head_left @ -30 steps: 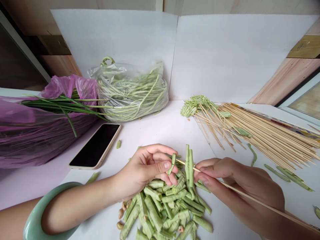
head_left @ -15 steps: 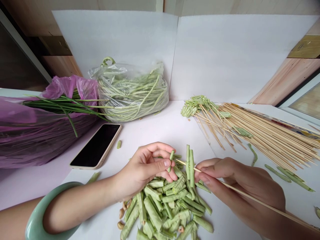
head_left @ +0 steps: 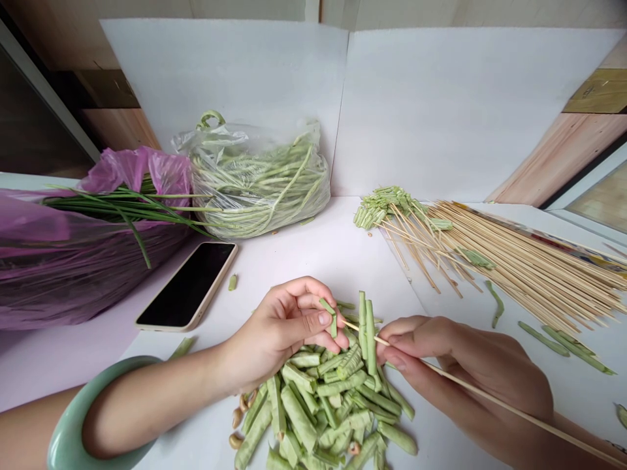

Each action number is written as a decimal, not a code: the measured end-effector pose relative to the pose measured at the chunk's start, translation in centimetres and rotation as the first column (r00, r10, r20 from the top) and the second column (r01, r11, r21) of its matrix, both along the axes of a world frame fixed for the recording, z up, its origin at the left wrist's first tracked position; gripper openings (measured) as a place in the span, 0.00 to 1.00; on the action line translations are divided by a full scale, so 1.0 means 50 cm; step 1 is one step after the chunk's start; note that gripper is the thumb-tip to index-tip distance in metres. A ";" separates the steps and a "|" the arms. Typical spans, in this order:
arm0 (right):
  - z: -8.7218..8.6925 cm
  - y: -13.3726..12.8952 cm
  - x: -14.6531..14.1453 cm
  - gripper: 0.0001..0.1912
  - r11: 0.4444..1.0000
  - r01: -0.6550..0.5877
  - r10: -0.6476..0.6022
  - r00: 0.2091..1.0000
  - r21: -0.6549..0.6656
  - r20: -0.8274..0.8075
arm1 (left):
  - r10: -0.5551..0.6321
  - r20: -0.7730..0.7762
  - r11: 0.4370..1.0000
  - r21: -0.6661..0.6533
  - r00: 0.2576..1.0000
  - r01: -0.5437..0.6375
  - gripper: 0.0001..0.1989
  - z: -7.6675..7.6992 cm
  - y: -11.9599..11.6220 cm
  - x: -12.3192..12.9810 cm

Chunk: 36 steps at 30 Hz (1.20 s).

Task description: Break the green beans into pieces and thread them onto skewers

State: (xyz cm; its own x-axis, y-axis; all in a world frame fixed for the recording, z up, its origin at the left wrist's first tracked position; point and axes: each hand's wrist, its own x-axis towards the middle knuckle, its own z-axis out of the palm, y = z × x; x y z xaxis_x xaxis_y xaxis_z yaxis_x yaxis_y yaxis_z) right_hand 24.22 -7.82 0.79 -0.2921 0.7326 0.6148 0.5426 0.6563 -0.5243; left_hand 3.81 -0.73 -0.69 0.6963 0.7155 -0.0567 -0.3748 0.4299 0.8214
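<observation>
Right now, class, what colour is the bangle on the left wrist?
The bangle is pale jade green, shown best in the head view.

Backdrop: white board panels [head_left: 441, 111] meeting at a corner | Walls: pale wood paneling [head_left: 558, 156] | Left: dark glass pane [head_left: 29, 111]

This looks like a home, used as a makeshift food-prep spot: a white-covered desk [head_left: 313, 261] before white boards [head_left: 441, 111] and wood-panelled walls [head_left: 563, 156], holding a plastic bag of long beans [head_left: 259, 183], a purple bag of chives [head_left: 73, 261], a smartphone [head_left: 189, 284] and bamboo skewers [head_left: 529, 261].
</observation>
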 end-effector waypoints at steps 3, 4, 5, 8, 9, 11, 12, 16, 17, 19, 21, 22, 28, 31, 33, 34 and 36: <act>0.000 0.000 0.000 0.09 1.000 0.002 -0.002 1.000 -0.006 0.006 | -0.008 0.021 1.000 0.011 1.000 0.007 0.06 -0.002 0.000 0.001; 0.000 -0.001 0.000 0.09 1.000 0.000 0.000 1.000 -0.002 0.008 | -0.010 0.025 1.000 0.015 1.000 0.010 0.06 -0.002 0.000 0.001; 0.001 -0.001 0.000 0.09 1.000 -0.003 0.003 1.000 0.005 0.010 | -0.011 0.029 1.000 0.018 1.000 0.011 0.05 -0.003 0.000 0.000; 0.001 -0.002 0.000 0.10 1.000 -0.009 0.008 1.000 0.021 0.008 | -0.010 0.027 1.000 0.028 1.000 0.010 0.06 -0.004 0.000 0.000; 0.001 -0.002 0.000 0.10 1.000 -0.009 0.009 1.000 0.020 0.006 | -0.008 0.022 1.000 0.030 1.000 0.007 0.06 -0.004 0.001 0.000; 0.001 -0.001 0.000 0.10 1.000 -0.013 0.013 1.000 0.013 0.003 | 0.000 0.011 1.000 0.030 1.000 0.000 0.07 -0.004 0.001 0.000; 0.000 0.000 0.001 0.10 1.000 -0.018 0.018 1.000 0.011 0.002 | 0.003 0.007 1.000 0.029 1.000 -0.003 0.07 -0.003 0.001 0.000; -0.002 0.002 0.001 0.10 1.000 -0.025 0.025 1.000 0.010 0.002 | 0.006 0.001 1.000 0.013 1.000 -0.006 0.09 -0.001 0.000 0.001; -0.003 0.002 0.001 0.10 1.000 -0.022 0.022 1.000 0.011 0.006 | 0.006 0.004 1.000 0.011 1.000 -0.006 0.09 0.000 0.000 0.001; -0.004 0.003 0.001 0.09 1.000 -0.017 0.017 1.000 0.013 0.014 | 0.012 0.010 1.000 0.009 1.000 -0.012 0.10 0.000 0.001 0.002; -0.004 0.002 0.001 0.09 1.000 -0.016 0.016 1.000 0.014 0.019 | 0.017 0.009 1.000 0.006 1.000 -0.017 0.11 0.000 0.001 0.003; -0.004 0.002 0.000 0.09 1.000 -0.019 0.019 1.000 0.016 0.021 | 0.019 0.004 1.000 0.001 1.000 -0.019 0.11 0.000 0.001 0.003; -0.001 0.003 -0.003 0.10 0.999 -0.035 0.035 0.999 0.010 0.022 | 0.010 -0.045 1.000 -0.019 0.999 -0.011 0.07 0.001 -0.001 0.004; -0.001 0.003 -0.005 0.09 0.999 -0.035 0.034 0.999 0.011 0.037 | 0.013 -0.058 0.999 -0.040 0.998 -0.016 0.08 0.002 -0.002 0.002; -0.003 0.001 -0.003 0.10 0.999 -0.044 0.043 0.998 0.009 0.048 | 0.020 -0.065 0.998 -0.051 0.998 -0.023 0.08 0.003 -0.002 0.002; -0.003 0.000 -0.003 0.10 0.999 -0.049 0.049 0.997 0.005 0.053 | 0.024 -0.065 0.998 -0.054 0.998 -0.027 0.08 0.004 -0.001 0.002; -0.005 -0.002 -0.001 0.10 0.998 -0.055 0.055 0.997 0.003 0.058 | 0.027 -0.065 0.998 -0.054 0.998 -0.030 0.08 0.005 0.000 0.003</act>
State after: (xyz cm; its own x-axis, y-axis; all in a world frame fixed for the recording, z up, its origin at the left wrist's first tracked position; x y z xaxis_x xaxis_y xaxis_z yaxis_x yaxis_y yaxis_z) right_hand 24.16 -7.91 0.57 -0.3668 0.7118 0.5990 0.5350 0.6882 -0.4901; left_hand 3.96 -0.72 -0.45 0.6693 0.7296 -0.1404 -0.3352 0.4651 0.8194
